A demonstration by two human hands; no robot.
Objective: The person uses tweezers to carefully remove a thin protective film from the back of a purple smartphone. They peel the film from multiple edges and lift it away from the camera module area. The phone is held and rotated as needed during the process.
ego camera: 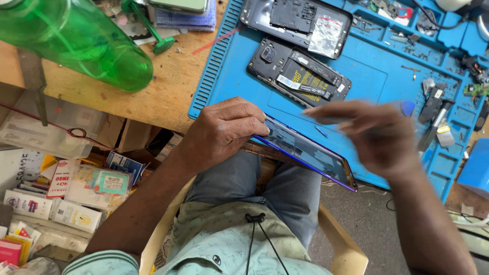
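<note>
The left hand (224, 130) pinches a thin, glossy phone cover (310, 153) by its corner. The right hand (374, 135) is blurred; I cannot tell its grip.

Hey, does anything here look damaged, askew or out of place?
Yes. Two black phones with their backs off lie askew on the blue work mat, insides exposed. The left hand holds a purple-edged phone panel overhanging the bench edge.

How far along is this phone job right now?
Done: two opened phones lie on the blue mat, insides exposed. In hand: the left hand grips a blue-edged phone shell at the mat's near edge; the right hand, blurred, is above it beside a blue pick. Left: nothing looks reassembled; small parts remain scattered.
</note>
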